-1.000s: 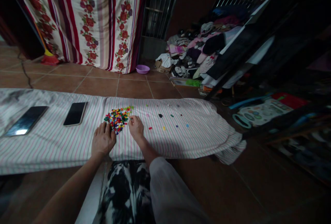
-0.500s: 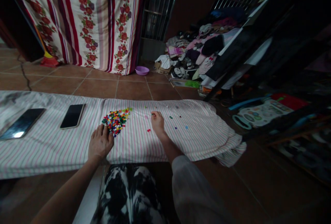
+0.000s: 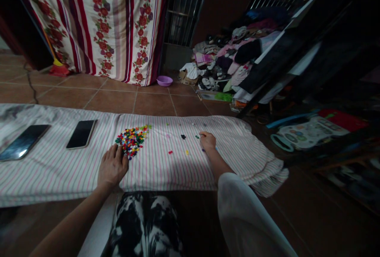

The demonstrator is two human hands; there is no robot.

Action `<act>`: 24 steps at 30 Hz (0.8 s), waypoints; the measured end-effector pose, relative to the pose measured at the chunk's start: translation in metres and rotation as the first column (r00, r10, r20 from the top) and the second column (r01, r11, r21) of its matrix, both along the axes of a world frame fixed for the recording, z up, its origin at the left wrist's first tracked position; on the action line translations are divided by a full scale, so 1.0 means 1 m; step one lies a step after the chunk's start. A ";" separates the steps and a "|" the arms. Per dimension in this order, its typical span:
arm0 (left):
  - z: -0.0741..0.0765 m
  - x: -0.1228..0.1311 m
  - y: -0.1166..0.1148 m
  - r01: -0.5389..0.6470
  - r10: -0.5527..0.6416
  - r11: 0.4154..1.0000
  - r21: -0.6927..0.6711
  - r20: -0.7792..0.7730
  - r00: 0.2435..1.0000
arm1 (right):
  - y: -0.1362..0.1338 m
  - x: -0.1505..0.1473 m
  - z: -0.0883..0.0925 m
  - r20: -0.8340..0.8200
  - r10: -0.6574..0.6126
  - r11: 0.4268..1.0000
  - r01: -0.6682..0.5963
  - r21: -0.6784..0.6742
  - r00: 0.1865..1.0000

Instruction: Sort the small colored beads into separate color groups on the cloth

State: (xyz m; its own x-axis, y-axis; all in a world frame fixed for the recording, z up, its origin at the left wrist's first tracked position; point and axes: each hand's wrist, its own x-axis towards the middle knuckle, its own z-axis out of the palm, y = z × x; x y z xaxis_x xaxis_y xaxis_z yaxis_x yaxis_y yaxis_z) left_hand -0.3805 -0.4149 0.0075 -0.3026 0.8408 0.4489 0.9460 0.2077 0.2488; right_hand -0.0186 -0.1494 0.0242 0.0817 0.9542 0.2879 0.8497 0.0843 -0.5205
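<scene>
A heap of small colourful pieces lies on the striped cloth. My left hand rests flat, its fingertips at the near left edge of the heap. Over to the right, my right hand has thumb and forefinger pinched together beside a few dark green pieces; anything between those fingertips is too small to make out. Little single-colour groups sit apart on the cloth: black pieces, red pieces, yellow pieces and pink pieces. My right hand partly covers a blue piece.
Two phones lie left of the heap, a larger phone and a smaller phone. Beyond the cloth, a purple basin stands on the tiled floor near a floral curtain. A clothes pile fills the back right.
My right hand has moved right, from above the black and yellow pieces to the dark green ones, uncovering those groups. My left hand stays by the heap. The view has shifted slightly.
</scene>
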 end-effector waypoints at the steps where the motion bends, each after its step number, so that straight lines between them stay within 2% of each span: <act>1: 0.000 0.000 0.000 0.000 0.000 1.000 0.002 -0.003 1.000 | 0.001 0.001 -0.002 0.022 0.003 1.000 -0.003 -0.028 1.000; 4: 0.000 -0.001 0.000 -0.003 0.003 1.000 0.001 -0.007 1.000 | 0.001 0.000 -0.006 0.077 0.016 0.997 -0.011 -0.073 0.997; 16: -0.003 -0.001 0.001 -0.027 0.027 1.000 -0.006 -0.016 0.999 | -0.005 -0.001 -0.011 0.135 0.150 0.988 -0.153 0.012 0.979; 24: -0.003 -0.001 0.002 -0.035 0.033 0.999 -0.027 -0.053 0.998 | -0.007 -0.005 -0.008 0.076 0.130 0.991 -0.131 0.017 0.989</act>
State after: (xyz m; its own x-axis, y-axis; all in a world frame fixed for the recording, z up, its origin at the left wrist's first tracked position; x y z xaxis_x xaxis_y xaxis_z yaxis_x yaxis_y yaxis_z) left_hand -0.3816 -0.4133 0.0047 -0.3078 0.8426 0.4419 0.9500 0.2461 0.1924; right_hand -0.0233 -0.1568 0.0162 -0.0656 0.9487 0.3093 0.8670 0.2077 -0.4529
